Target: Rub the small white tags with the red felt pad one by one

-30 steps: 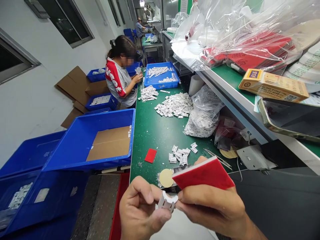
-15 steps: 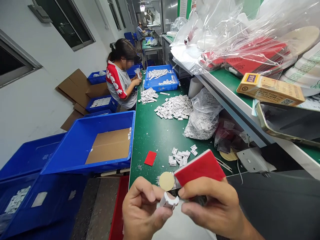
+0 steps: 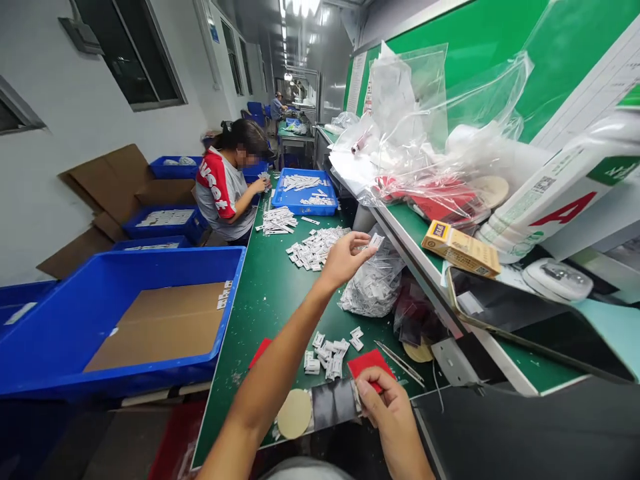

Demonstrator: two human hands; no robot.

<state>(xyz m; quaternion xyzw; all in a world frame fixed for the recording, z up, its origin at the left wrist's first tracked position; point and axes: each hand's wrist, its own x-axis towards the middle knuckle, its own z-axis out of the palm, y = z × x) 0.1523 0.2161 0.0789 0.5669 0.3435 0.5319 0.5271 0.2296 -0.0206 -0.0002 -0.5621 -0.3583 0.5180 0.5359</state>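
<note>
My left hand [image 3: 346, 259] reaches forward over the table, its fingers closed on a small white plastic piece [image 3: 376, 241] in front of a clear bag [image 3: 373, 290] of similar pieces. Low in the view, my right hand [image 3: 387, 407] is closed at the near edge of a red pad [image 3: 369, 364]. A dark strip [image 3: 334, 404] and a round cream disc [image 3: 294, 414] lie just left of it. Beyond them is a small group of white pieces [image 3: 330, 353]. My left forearm partly covers a second red pad [image 3: 260, 351].
A large blue bin [image 3: 165, 373] stands along the table's left edge. Farther up are a heap of white pieces [image 3: 313, 250] and a blue tray [image 3: 306, 203]. Tweezers [image 3: 400, 363] lie at right, below a shelf holding a phone [image 3: 530, 327]. A co-worker [image 3: 225, 183] sits at far left.
My left hand has moved forward and away from my right hand, carrying a white piece. My right hand has lowered toward the table with the red pad. The view has shifted.
</note>
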